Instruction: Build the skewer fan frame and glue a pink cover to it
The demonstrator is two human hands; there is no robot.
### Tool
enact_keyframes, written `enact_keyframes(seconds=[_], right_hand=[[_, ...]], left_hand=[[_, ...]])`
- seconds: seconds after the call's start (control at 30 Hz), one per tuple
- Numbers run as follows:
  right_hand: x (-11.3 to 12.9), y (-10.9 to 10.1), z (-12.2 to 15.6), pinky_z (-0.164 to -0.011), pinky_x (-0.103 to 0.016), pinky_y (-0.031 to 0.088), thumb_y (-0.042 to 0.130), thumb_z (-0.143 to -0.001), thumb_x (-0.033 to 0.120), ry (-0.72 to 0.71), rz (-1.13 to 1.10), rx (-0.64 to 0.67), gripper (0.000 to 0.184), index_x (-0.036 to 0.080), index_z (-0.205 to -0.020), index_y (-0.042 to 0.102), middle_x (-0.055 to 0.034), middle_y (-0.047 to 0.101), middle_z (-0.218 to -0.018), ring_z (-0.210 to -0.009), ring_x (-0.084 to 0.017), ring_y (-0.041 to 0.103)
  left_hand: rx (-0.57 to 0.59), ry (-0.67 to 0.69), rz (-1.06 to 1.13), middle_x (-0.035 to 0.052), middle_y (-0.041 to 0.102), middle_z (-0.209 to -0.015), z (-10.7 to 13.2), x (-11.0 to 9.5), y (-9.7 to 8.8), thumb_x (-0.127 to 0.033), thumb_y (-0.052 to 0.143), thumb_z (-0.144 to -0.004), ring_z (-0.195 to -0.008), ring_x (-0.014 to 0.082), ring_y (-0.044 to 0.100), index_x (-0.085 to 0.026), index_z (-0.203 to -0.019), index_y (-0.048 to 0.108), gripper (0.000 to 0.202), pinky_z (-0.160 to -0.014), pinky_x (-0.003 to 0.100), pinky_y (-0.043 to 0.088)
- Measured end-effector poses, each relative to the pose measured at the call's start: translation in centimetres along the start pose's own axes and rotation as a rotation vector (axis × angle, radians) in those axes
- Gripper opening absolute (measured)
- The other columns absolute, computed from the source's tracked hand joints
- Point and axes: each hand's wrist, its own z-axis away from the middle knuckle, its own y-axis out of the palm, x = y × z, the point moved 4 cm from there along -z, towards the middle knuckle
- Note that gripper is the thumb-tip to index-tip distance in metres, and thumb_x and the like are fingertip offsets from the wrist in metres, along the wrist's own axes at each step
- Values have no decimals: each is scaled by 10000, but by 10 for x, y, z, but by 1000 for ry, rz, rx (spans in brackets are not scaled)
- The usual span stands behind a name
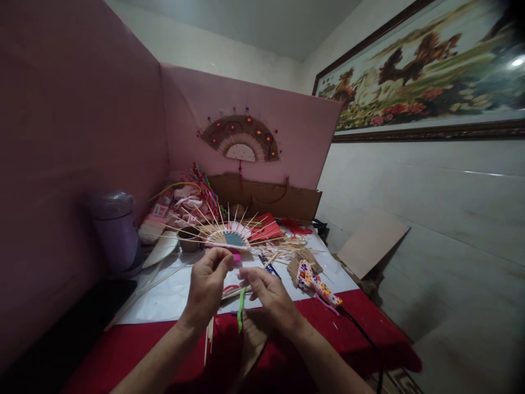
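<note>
My left hand (209, 282) is closed in a pinch above the table. A small bright pink piece (237, 259) shows at its fingertips; whether it is held or lies behind them I cannot tell. Close by, my right hand (268, 293) has its thumb and fingers drawn together, their contents too small to make out. Below its fingertips is a green fuzzy strip (240, 312), beside a brown cloth piece (255, 331). Beyond both hands, a fan frame (235, 239) with thin wooden sticks spread outward lies on the white sheet.
A floral-covered glue gun (315, 282) with a black cord lies right. A brown cup (189, 239) and purple lidded container (117, 230) stand left. Loose sticks (209, 336) lie near the red cloth's (361, 312) front. A decorated fan (241, 137) hangs on the pink panel (184, 120).
</note>
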Motion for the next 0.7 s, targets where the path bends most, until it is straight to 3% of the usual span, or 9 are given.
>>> enact_keyframes(seconds=[0.1,0.23,0.3,0.4,0.5,0.63,0.7], right_hand=[[-2,0,-3,-568,-263,438,405,-859,460,36,-88,-3,376,188,-983,632,-49,609,-837,-705,-160,551],[2,2,-4,-591,-260,441,401,-866,445,-12,-93,-16,353,208,-999,627,-36,610,-815,-695,-150,541],[1,4,-3,-576,-260,449,414,-854,465,16,-148,36,366,203,-1004,622,-50,615,-854,-703,-154,557],[-4,6,-1,-546,-254,458,442,-829,496,103,-272,92,408,169,-1013,602,-90,612,-911,-742,-170,588],[-7,4,-1,-543,-250,456,424,-839,495,132,-310,75,423,146,-1013,586,-108,612,-919,-756,-174,599],[-3,2,-1,-549,-250,451,424,-855,452,76,-177,64,362,181,-1036,581,-66,609,-892,-713,-154,587],[1,1,-1,-600,-271,459,424,-864,423,33,-62,46,326,206,-1054,575,-55,612,-911,-767,-169,586]], left_hand=[[112,5,-55,-19,529,-596,12,2,11,-274,561,-760,-568,107,467,-167,-650,560,153,-532,212,373],[231,3,-59,-7,540,-620,18,6,23,-286,556,-770,-587,115,479,-164,-674,574,155,-552,225,390],[213,-33,-3,-16,512,-597,11,9,17,-310,569,-760,-568,107,461,-161,-647,557,188,-531,216,377],[50,-104,93,-51,444,-529,-2,13,-1,-330,573,-755,-466,70,373,-162,-623,511,222,-444,184,305],[33,-117,110,-55,445,-528,-4,15,-5,-327,576,-756,-461,65,376,-162,-652,525,201,-446,179,305],[302,-41,24,8,579,-695,11,11,13,-291,578,-759,-656,121,517,-166,-735,593,128,-606,228,408],[357,-27,-18,-6,536,-626,15,11,17,-301,559,-771,-597,110,480,-163,-664,578,176,-561,219,392]])
